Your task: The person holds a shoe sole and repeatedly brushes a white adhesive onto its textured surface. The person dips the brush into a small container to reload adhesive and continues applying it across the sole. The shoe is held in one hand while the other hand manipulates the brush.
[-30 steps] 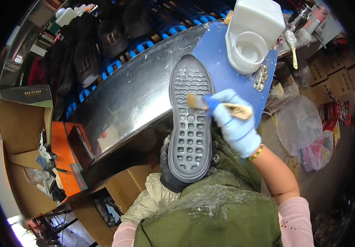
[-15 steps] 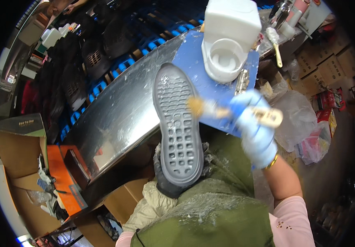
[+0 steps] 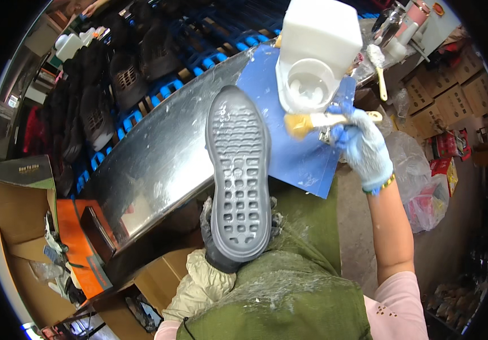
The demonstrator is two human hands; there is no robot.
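A grey shoe sole [image 3: 240, 181] stands with its recessed, waffle-patterned face toward me, and its upper part shines wet. Under its lower end my left hand [image 3: 220, 259], in a dark glove, grips it; most of those fingers are hidden behind the sole. My right hand [image 3: 367, 152], in a light blue glove, is closed around the handle of a paintbrush [image 3: 324, 119]. The brush's yellow bristles point left, apart from the sole. Just beyond them is a white plastic dispenser [image 3: 322, 34] with a round cup-like opening at its front.
The dispenser stands on a blue sheet [image 3: 306, 164] at the end of a metal bench [image 3: 162, 156]. Black shoes [image 3: 128, 79] sit on blue racks beyond. Another brush [image 3: 378, 71] lies at far right. An open box [image 3: 14, 209] stands left, and plastic bags [image 3: 411, 170] lie right.
My right hand has drawn the brush from the sole's right edge toward the right, and it is now just below the dispenser's opening. The sole has shifted slightly left in view.
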